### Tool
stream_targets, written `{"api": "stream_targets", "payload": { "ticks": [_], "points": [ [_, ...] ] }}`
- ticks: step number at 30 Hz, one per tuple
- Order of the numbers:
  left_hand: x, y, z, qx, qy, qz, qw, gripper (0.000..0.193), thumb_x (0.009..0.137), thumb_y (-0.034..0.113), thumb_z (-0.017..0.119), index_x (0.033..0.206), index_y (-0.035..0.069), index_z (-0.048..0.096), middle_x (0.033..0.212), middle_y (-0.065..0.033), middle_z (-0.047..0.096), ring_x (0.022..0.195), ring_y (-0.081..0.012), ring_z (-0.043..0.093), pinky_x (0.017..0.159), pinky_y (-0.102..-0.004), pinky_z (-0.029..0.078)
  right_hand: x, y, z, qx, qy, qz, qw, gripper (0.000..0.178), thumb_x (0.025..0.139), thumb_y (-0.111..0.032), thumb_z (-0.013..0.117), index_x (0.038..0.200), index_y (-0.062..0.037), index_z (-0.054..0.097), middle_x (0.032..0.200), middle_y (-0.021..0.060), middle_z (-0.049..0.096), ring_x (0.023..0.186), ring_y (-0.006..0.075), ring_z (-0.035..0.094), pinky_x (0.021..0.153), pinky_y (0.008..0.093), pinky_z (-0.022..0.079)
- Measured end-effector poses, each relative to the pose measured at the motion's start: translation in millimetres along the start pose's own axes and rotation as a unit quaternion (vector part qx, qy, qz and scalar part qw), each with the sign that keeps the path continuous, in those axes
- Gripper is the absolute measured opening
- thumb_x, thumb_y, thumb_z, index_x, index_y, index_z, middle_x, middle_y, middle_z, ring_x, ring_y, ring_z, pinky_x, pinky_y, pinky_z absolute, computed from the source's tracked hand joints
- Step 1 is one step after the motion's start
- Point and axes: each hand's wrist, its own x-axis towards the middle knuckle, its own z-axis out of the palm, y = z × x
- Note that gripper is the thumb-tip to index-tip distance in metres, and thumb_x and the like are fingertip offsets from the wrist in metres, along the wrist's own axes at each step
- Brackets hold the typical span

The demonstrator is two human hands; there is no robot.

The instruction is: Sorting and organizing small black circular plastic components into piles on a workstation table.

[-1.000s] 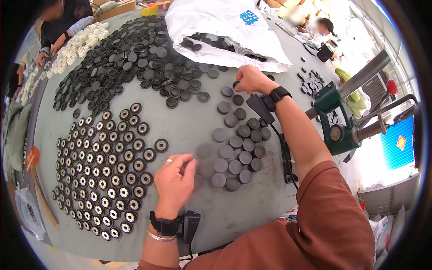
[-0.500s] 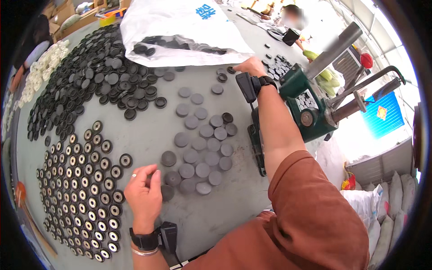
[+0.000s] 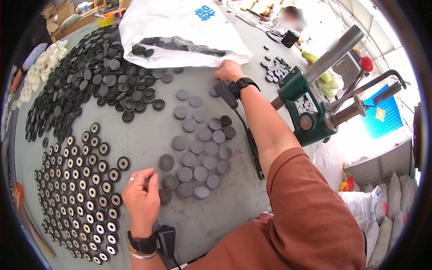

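My left hand [image 3: 141, 198] hovers over the table with loosely bent fingers, the thumb a little apart; nothing shows in it. To its left stand rows of black round pieces with metal bearing rings [image 3: 90, 204]. Grey-topped flat discs [image 3: 196, 147] lie to its right in a loose group. My right hand [image 3: 228, 71] reaches to the lower right edge of a white woven bag [image 3: 180, 27]. Its fingers are curled down at the table, and the hand and wrist device hide what they may grip. More black discs [image 3: 144, 48] show in the bag's mouth.
A large heap of black round caps [image 3: 94, 76] spreads at the far left, beside pale pieces [image 3: 38, 74]. A green press [image 3: 310, 108] with a lever stands on the right, with small discs [image 3: 275, 69] behind it. Another person [image 3: 292, 20] is at the back.
My right hand has moved left along the bag's edge and now covers the loose discs that showed there. The view has shifted slightly; my left hand keeps nearly the same place and shape.
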Motion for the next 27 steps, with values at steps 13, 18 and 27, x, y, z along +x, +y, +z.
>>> {"api": "stream_targets", "payload": {
  "ticks": [13, 18, 27],
  "points": [
    [-1.4, 3.3, -1.8, 0.022, 0.008, 0.004, 1.0, 0.01, 0.077, 0.009, 0.063, 0.085, 0.004, 0.063, 0.078, -0.0074, 0.061, 0.061, -0.0174, 0.059, 0.055, -0.0263, 0.045, -35.3, -134.0, -12.0, 0.527, -0.172, -0.213, 0.804, 0.012, 0.071, 0.003, 0.065, 0.08, -0.0042, 0.064, 0.103, 0.0084, 0.059, 0.084, 0.0123, 0.057, 0.075, 0.0244, 0.046],
    [-3.8, 2.8, -3.8, 0.041, 0.022, 0.017, 0.999, 0.01, 0.079, 0.008, 0.062, 0.087, 0.001, 0.063, 0.073, -0.0037, 0.059, 0.055, -0.0082, 0.051, 0.051, -0.0214, 0.041, -51.4, -158.6, -11.9, 0.42, -0.009, -0.349, 0.838, 0.012, 0.068, -0.001, 0.068, 0.078, -0.0071, 0.068, 0.109, 0.0051, 0.058, 0.091, 0.0144, 0.057, 0.08, 0.025, 0.045],
    [0.4, 0.1, -4.4, 0.105, 0.03, 0.043, 0.993, 0.013, 0.078, 0.013, 0.063, 0.086, 0.004, 0.064, 0.073, -0.0079, 0.06, 0.055, -0.0144, 0.055, 0.052, -0.0261, 0.044, -126.3, -188.5, -23.1, 0.52, -0.314, -0.224, 0.762, 0.027, 0.08, -0.011, 0.066, 0.102, 0.003, 0.06, 0.077, 0.0034, 0.062, 0.062, 0.0086, 0.057, 0.057, 0.0216, 0.049]
  ]
}}
